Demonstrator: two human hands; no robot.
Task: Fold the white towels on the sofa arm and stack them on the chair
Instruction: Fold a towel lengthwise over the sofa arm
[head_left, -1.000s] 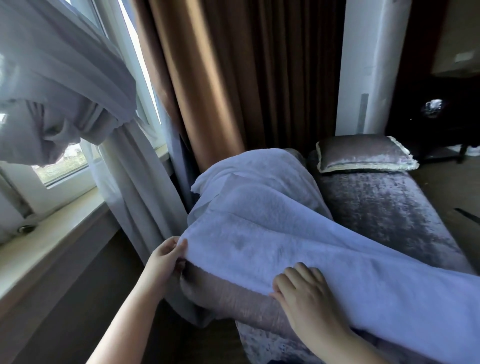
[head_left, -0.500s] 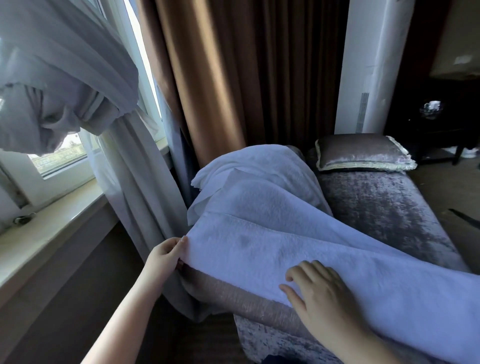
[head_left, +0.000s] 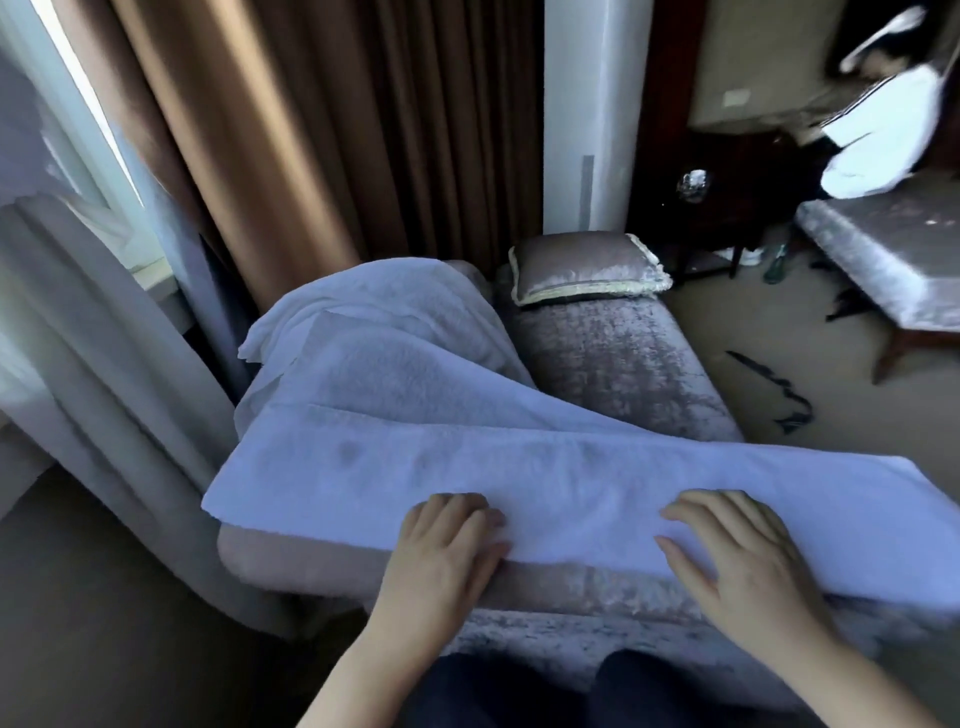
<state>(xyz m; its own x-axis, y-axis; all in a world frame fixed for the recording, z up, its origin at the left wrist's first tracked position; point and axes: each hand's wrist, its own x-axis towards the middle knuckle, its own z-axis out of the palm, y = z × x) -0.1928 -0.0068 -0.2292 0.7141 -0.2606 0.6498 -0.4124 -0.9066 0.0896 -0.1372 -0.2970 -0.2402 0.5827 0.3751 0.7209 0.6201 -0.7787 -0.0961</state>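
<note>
Your white towel (head_left: 545, 483) lies spread as a long band across the sofa arm (head_left: 311, 561), its near edge running left to right just under your fingers and its right end reaching past the arm's edge. Your left hand (head_left: 447, 545) rests palm down on that near edge, fingers loosely curled onto the cloth, gripping nothing that can be seen. Your right hand (head_left: 737, 561) lies flat on the towel further right, fingers spread and open, pressing rather than clasping. Beyond the flat towel, more white towels (head_left: 384, 332) sit heaped and rumpled on the far part of the arm. To the right of that heap runs the grey velvet sofa seat (head_left: 623, 364), with a small fringed cushion (head_left: 582, 267) at its far end. A brown curtain (head_left: 291, 130) hangs behind the heap, and a pale sheer curtain (head_left: 93, 338) falls at the left by the window. Far right stands a grey upholstered chair (head_left: 893, 260).
</note>
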